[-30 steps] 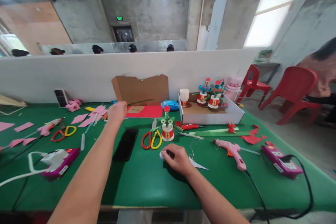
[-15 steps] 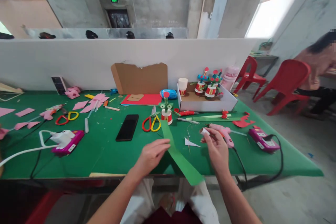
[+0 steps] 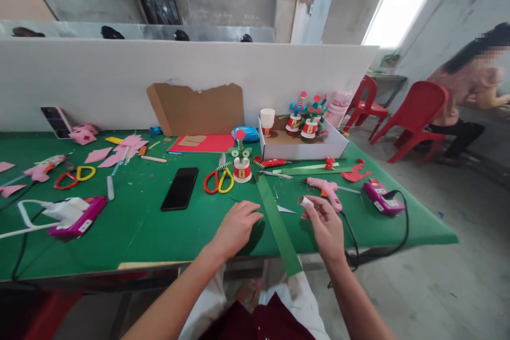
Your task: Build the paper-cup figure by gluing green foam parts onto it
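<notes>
My left hand point(image 3: 238, 227) hovers above the table with its fingers loosely stretched out, holding nothing. Just to its right a long green paper strip point(image 3: 279, 226) lies on the table, its near end hanging over the front edge. Pinched in my right hand point(image 3: 325, 223) is a small white paper roll point(image 3: 305, 201). Beyond the hands stands a paper-cup figure point(image 3: 242, 170) with green coiled arms and a red round top. Scissors point(image 3: 219, 180) with red and yellow handles lie beside it. A white paper scrap point(image 3: 286, 209) is partly behind the strip.
A pink glue gun point(image 3: 327, 191) and a purple power strip point(image 3: 383, 199) lie at right. Behind, a white box point(image 3: 305, 151) holds similar figures. A black phone point(image 3: 180, 189) and another purple power strip point(image 3: 82, 220) are on the left. Someone sits beyond a red chair point(image 3: 422, 111).
My left hand has let go of the green strip, which now lies flatter on the table. My right hand still holds the white roll. The view has shifted somewhat.
</notes>
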The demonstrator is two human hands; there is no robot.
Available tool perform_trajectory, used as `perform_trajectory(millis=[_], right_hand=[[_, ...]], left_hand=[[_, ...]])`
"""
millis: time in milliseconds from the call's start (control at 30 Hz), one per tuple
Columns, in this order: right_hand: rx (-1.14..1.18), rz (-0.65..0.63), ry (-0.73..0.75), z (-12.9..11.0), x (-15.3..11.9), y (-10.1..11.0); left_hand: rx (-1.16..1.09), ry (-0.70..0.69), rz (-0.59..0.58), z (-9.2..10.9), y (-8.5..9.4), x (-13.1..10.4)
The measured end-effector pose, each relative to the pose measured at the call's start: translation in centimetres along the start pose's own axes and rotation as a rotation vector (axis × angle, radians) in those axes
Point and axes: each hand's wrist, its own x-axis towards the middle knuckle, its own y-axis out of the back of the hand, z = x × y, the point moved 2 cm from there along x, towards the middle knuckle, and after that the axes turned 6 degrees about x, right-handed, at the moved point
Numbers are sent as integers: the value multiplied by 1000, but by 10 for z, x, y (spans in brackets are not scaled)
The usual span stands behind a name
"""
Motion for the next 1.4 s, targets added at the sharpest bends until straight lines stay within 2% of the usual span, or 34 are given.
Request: perform_trajectory(millis=[100, 200, 300, 433, 500, 667, 767, 933, 1167, 1400], right_hand=[[17, 4, -32, 5, -3, 0], [40, -10, -35, 6, -3, -8], [45, -40, -32, 4, -3, -17], [32, -69, -39, 3, -6, -19], [32, -96, -58, 6, -9, -18], [63, -326, -119, 16, -22, -30], [-16, -455, -91, 17, -32, -44], [-208, -602, 24, 10, -41, -58], [-365, -676, 150, 8, -45, -60], [-423, -742, 202, 7, -45, -60]], left_hand=[[-80, -114, -8, 31, 4, -16], [-29, -231, -68, 63, -10, -23], [33, -263, 29, 77, -22, -27], [-22, -177, 242, 64, -13, -37], [-11, -105, 285, 50, -3, -45], [48, 7, 223, 25, 8, -63], [75, 7, 187, 22, 7, -68], [27, -2, 178, 22, 9, -68], [-98, 56, 130, 20, 10, -67], [-277, 228, 156, 19, 12, -61]])
